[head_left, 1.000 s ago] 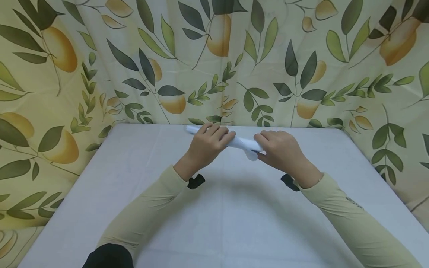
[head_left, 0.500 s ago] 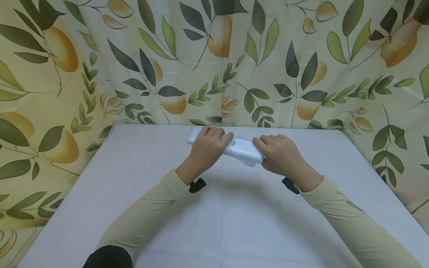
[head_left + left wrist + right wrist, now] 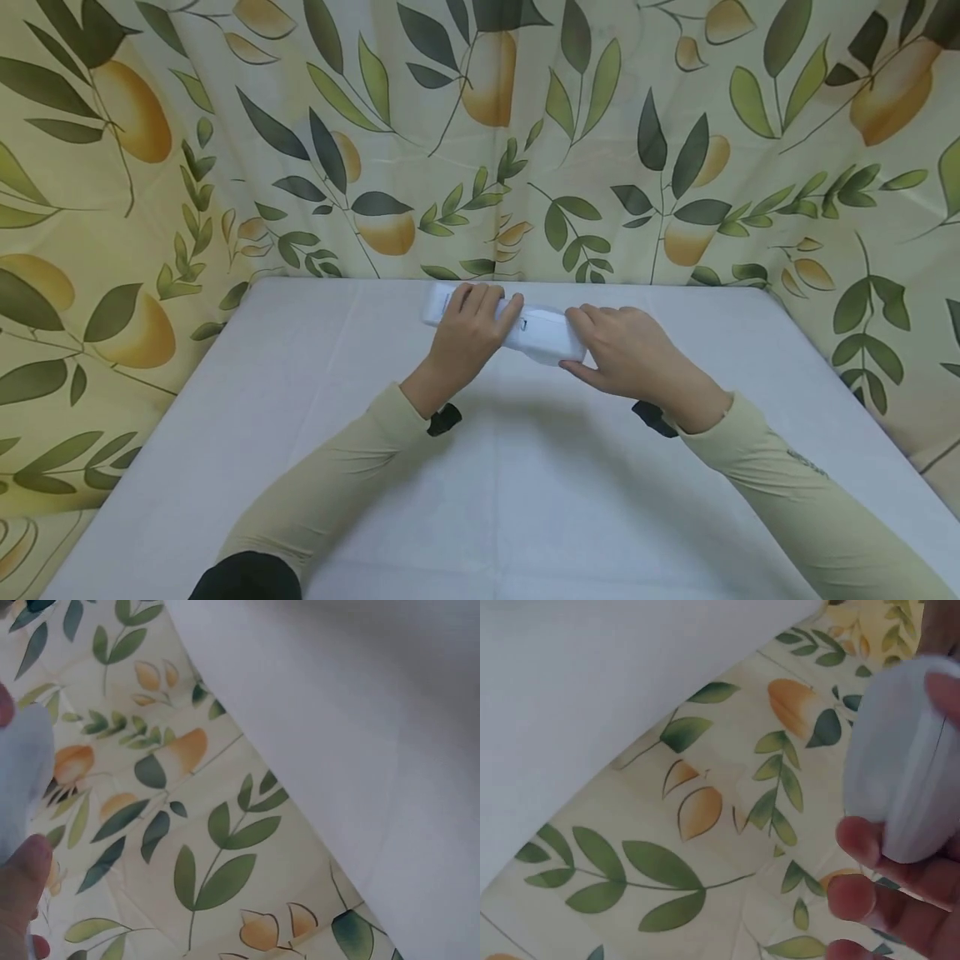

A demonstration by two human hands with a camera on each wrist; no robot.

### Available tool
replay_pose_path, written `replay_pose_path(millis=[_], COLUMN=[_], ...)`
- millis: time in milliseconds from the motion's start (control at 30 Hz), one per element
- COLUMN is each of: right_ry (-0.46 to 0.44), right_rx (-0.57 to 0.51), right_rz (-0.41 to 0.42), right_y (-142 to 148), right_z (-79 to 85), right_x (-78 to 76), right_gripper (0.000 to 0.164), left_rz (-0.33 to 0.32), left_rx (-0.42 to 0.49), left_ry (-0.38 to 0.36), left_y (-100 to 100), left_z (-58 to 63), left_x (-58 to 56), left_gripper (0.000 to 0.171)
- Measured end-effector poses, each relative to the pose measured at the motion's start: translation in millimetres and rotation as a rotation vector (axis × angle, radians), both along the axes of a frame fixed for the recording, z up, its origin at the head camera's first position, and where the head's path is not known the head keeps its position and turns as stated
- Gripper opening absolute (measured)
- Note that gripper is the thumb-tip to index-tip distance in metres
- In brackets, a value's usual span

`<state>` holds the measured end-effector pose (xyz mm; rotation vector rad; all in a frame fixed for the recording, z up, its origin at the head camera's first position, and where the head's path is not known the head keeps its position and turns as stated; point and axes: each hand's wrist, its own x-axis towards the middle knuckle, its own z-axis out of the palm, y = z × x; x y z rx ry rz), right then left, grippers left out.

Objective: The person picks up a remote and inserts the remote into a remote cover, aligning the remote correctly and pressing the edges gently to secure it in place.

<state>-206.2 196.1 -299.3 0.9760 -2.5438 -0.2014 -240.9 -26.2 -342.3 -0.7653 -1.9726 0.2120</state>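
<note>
Both arms reach forward in pale sleeves, forearms angled inward so the hands nearly meet. The left hand (image 3: 467,329) lies palm down with fingers (image 3: 480,298) curled over what it grips. The right hand (image 3: 626,350), just beside it, wraps the other end, thumb underneath.

Both hands (image 3: 555,342) on white sock (image 3: 536,332)

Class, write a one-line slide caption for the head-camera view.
Both hands, left and right, grip a white sock on a white table, leaf-print curtain behind.
</note>
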Motion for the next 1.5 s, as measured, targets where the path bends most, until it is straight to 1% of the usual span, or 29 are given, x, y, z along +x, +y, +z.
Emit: replay_pose_path(millis=[100, 167, 267, 333, 400, 467, 567, 633, 700, 767, 833, 933, 1000, 1067, 1167, 1300, 1367, 1500], right_ry=[0.107, 0.186, 0.295, 0.344, 0.373, 0.382, 0.38, 0.379, 0.385, 0.403, 0.439, 0.496, 0.528, 0.543, 0.547, 0.566, 0.583, 0.599], right_rx=[-0.005, -0.01, -0.011, -0.013, -0.009, -0.005, -0.005, -0.023, -0.052, -0.095, -0.137, -0.196, -0.221, -0.239, -0.262, -0.277, -0.294, -0.306], right_rz=[0.012, 0.032, 0.058, 0.08, 0.106, 0.13, 0.151, 0.151, 0.153, 0.161, 0.165, 0.149, 0.121, 0.094, 0.059, 0.05, 0.059, 0.049], right_y=[3, 6, 11, 12, 11, 10, 8, 8, 8, 9, 10, 10, 10, 9, 6, -1, -3, -4], right_z=[-2.3, -4.8, -9.6, -12.7, -15.4, -17.5, -19.5, -20.2, -20.9, -21.5, -21.2, -17.7, -13.5, -9.0, -5.1, -5.0, -5.4, -4.9], right_x=[-2.5, -4.5, -7.4, -9.6, -12.0, -14.6, -19.2, -22.4, -25.4, -27.6, -29.0, -30.3, -30.1, -29.0, -25.6, -22.3, -22.0, -20.1], right_gripper=[0.061, 0.064, 0.066, 0.067, 0.066, 0.065, 0.063, 0.062, 0.061, 0.06, 0.059, 0.058, 0.06, 0.062, 0.059, 0.062, 0.061, 0.065], left_rz=[-0.009, -0.04, -0.1, -0.14, -0.169, -0.18, -0.159, -0.136, -0.114, -0.098, -0.1, -0.121, -0.131, -0.125, -0.106, -0.09, -0.096, -0.145], left_rx=[-0.001, 0.006, 0.03, 0.054, 0.084, 0.114, 0.147, 0.166, 0.188, 0.221, 0.253, 0.278, 0.272, 0.265, 0.271, 0.317, 0.348, 0.418], left_ry=[-0.057, -0.097, -0.141, -0.174, -0.214, -0.261, -0.322, -0.344, -0.337, -0.295, -0.219, -0.059, 0.037, 0.08, 0.08, 0.065, 0.052, -0.005], left_y=[-3, -5, -8, -9, -8, -7, -4, -2, 0, 2, 3, 3, 3, 5, 10, 16, 18, 21], left_z=[1.2, 2.9, 5.1, 6.8, 8.5, 10.3, 12.6, 13.7, 14.1, 13.9, 13.1, 10.6, 9.9, 9.7, 12.3, 17.0, 18.9, 19.8], left_x=[-2.2, -2.5, -1.4, 0.1, 1.3, 2.4, 3.9, 4.2, 3.7, 2.8, 2.4, 4.1, 6.8, 9.3, 11.5, 12.3, 13.4, 15.9], left_gripper=[0.051, 0.059, 0.062, 0.059, 0.053, 0.047, 0.043, 0.042, 0.045, 0.049, 0.053, 0.051, 0.042, 0.035, 0.031, 0.028, 0.024, 0.015])
